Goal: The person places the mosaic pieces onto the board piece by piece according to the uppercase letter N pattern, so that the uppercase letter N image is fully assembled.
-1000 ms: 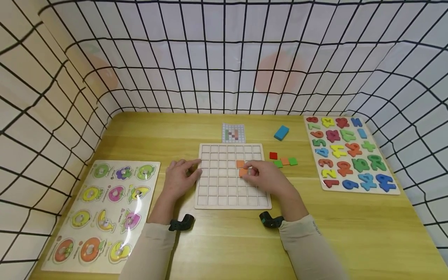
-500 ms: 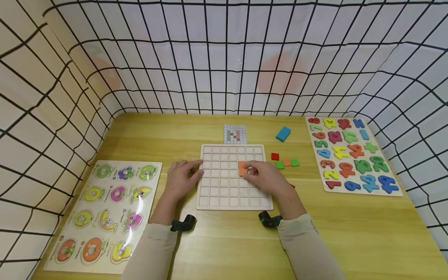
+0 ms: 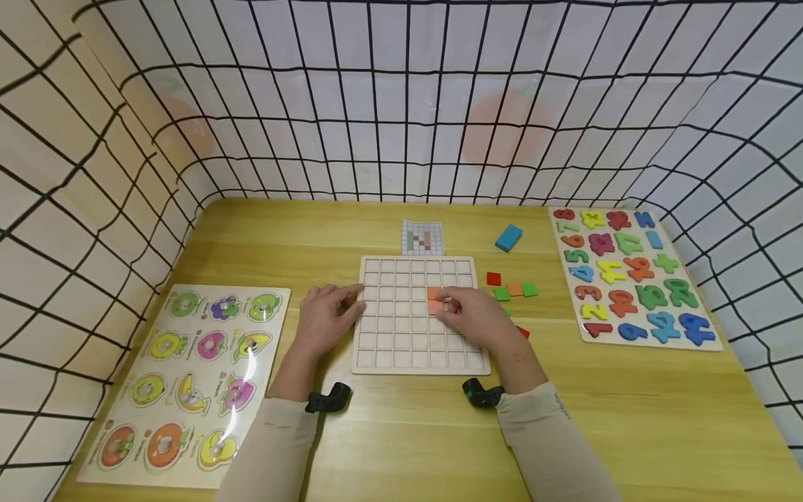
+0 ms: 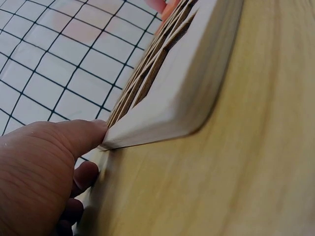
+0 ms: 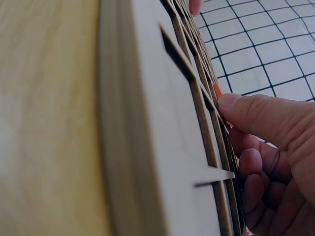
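Note:
A square wooden grid board [image 3: 403,341] lies in the middle of the table. Two orange square tiles stand one before the other in its cells, right of centre. At the nearer orange tile [image 3: 433,307], the thumb and forefinger of my right hand [image 3: 473,315] pinch. The farther orange tile [image 3: 433,293] is partly covered by that forefinger. In the right wrist view, a sliver of orange tile [image 5: 217,90] shows by the thumb tip, with the other fingers curled below. My left hand [image 3: 326,317] touches the board's left edge with spread thumb and forefinger; the left wrist view shows a fingertip against the rim.
Behind the board lies a printed pattern card [image 3: 422,238]. To the right are a blue block [image 3: 509,238], a red tile [image 3: 493,278], a green tile [image 3: 530,289] and other loose tiles. A fruit puzzle [image 3: 247,411] lies left, a number puzzle [image 3: 652,335] right. Black mesh surrounds the table.
The nearer orange tile has shifted slightly and now sits in line against the farther one. Both hands stay at nearly the same places; the head view has shifted a little.

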Motion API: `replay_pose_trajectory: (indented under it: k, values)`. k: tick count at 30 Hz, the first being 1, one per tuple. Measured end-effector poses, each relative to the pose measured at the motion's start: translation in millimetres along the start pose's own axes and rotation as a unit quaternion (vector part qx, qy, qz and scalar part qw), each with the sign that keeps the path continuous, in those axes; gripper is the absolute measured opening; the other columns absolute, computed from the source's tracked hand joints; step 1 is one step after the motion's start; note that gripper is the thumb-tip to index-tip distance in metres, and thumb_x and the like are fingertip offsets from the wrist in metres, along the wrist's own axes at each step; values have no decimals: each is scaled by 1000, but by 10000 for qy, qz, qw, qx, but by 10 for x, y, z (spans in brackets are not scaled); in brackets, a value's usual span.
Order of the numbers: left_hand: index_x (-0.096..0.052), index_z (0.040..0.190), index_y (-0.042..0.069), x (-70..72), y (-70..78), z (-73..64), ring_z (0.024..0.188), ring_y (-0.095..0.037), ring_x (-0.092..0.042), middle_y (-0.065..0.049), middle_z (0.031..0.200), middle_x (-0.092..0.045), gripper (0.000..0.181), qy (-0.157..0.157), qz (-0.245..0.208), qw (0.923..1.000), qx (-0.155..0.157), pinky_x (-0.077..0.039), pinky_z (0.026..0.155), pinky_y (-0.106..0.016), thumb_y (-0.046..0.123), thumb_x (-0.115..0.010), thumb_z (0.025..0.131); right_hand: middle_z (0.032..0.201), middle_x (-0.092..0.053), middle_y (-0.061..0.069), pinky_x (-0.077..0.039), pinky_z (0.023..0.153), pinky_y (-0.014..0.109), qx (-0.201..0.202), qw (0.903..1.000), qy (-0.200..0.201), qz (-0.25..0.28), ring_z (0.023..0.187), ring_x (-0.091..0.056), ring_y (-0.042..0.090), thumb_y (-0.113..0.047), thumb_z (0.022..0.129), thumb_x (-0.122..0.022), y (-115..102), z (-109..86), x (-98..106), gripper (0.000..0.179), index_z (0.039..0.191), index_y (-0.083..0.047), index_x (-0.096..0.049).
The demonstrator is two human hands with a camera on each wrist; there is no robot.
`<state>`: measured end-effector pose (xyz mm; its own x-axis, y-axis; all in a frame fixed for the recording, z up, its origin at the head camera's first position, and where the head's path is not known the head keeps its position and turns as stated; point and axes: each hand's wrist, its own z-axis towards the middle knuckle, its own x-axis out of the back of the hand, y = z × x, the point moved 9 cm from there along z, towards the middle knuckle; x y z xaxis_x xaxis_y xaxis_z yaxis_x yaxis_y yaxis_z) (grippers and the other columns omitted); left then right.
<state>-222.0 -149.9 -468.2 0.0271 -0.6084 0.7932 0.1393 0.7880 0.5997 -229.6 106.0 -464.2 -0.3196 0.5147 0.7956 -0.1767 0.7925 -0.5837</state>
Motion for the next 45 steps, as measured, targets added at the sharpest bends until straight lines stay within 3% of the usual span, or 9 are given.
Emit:
replay_pose_trajectory:
  k: [6, 13, 24, 32, 38, 45]
  values:
    - [-69, 133, 21, -28, 8, -10, 93, -25, -48, -6, 100, -69, 39, -116, 48, 9999, 45, -33, 83, -41, 34, -69, 97, 82, -60, -2, -43, 69, 31, -111, 9999, -21, 50, 72, -52, 16, -31, 97, -69, 16, -42, -16, 33, 127, -18, -69]
    - [-69, 134, 22, -14, -11, -1, 93, -25, -48, -6, 100, -69, 39, -84, 37, 9999, 103, -32, 82, -40, 35, -69, 97, 82, -60, -3, -43, 70, 31, 41, 10000, 2, 61, 72, -51, 14, -27, 97, -70, -7, -12, -2, 33, 128, -18, -69]
    - [-69, 134, 22, -1, -29, -3, 94, -26, -47, -6, 102, -70, 40, -99, 57, 9998, 169, -32, 84, -41, 35, -69, 97, 84, -61, -2, -44, 68, 30, -42, 9982, -144, 580, 72, -52, 16, -25, 95, -72, 16, -18, -4, 29, 124, -20, -70]
    - [-69, 134, 23, -20, -27, 12, 93, -25, -47, -6, 100, -69, 39, -78, 64, 9999, 122, -31, 82, -40, 35, -69, 97, 77, -49, 1, -35, 59, 31, -639, 9945, -190, 813, 64, -45, 20, -34, 96, -71, 180, -93, 125, 36, 131, -25, -67]
    - [-69, 134, 23, -19, -25, 8, 92, -25, -46, -6, 99, -68, 40, -59, 46, 9999, 149, -31, 82, -40, 35, -69, 96, 68, -42, 1, -32, 55, 30, -715, 9957, -103, 577, 56, -40, 20, -34, 96, -71, 339, -169, 287, 40, 133, -21, -67]
    - [-69, 134, 23, -16, -36, 6, 93, -25, -45, -6, 100, -68, 40, -64, 26, 9998, 201, -30, 82, -40, 35, -69, 97, 68, -43, 1, -35, 57, 30, -714, 9968, 7, 364, 58, -42, 20, -33, 98, -68, 555, -276, 434, 40, 135, -18, -65]
